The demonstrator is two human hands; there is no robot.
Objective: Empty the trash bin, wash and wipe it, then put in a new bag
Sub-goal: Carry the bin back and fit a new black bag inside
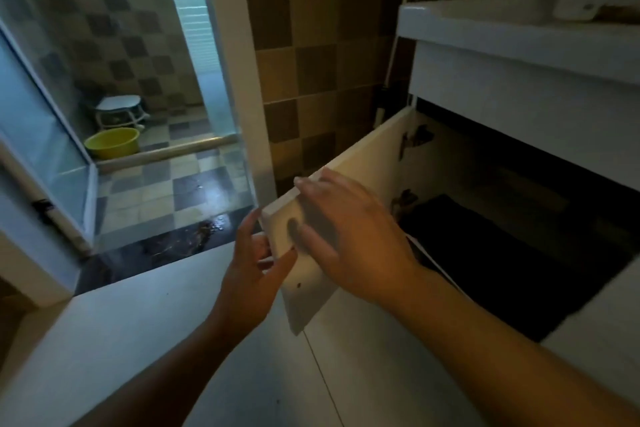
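Cabinet door: a white flat-panel cabinet door under the sink is standing swung open toward the camera, its hinges showing on the inner face.
Right hand: the right hand is lying across the door's inner face, fingers straight and reaching over its free edge, pressing rather than gripping.
Left hand: the left hand is meeting the door's outer edge with loosely spread, relaxed fingers, thumb touching the edge; nothing is clamped.
Cabinet interior: the dark cabinet opening is showing only shadow; its contents cannot be made out.
Sink: a white ceramic sink is sitting above the cabinet.
Trash bin: not showing in this view.
Background: a round yellow plastic basin is resting on the checkered tile floor near a small white stool, behind a glass partition.
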